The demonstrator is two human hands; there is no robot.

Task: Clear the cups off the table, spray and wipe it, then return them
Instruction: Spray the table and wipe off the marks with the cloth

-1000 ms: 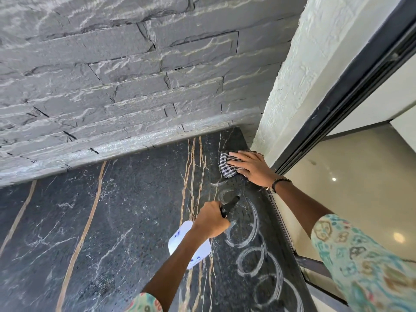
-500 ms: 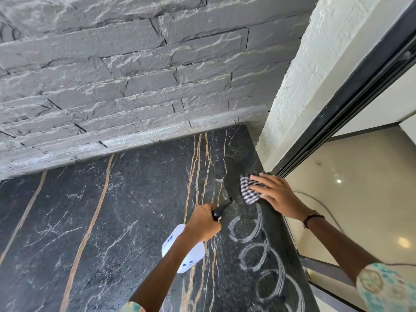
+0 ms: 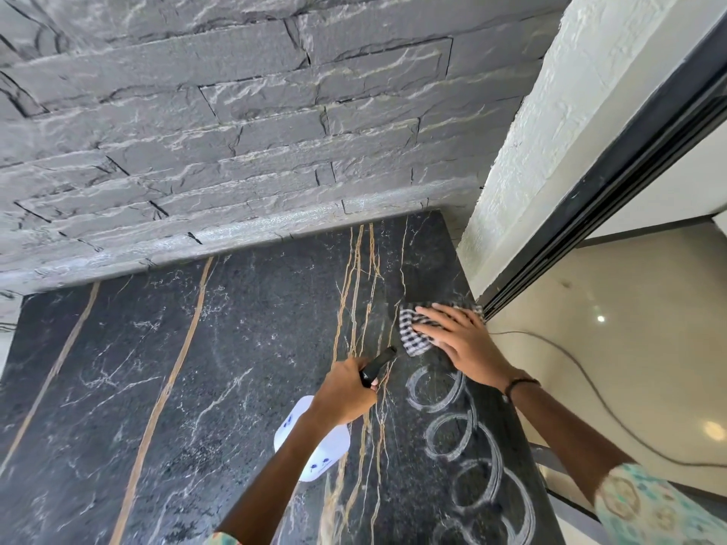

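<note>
At 2 o'clock on the marble surface, right hand, fingers flat, presses one checked cloth; left hand grips one spray bottle.

Checked cloth flat on dark veined marble table, right edge.

I have a single wide-angle view from the head, looking forward and steeply down onto the dark marble table, close in. The stone wall fills the upper left of the frame, a dark door frame cuts the upper right, both forearms enter from the bottom edge.
</note>
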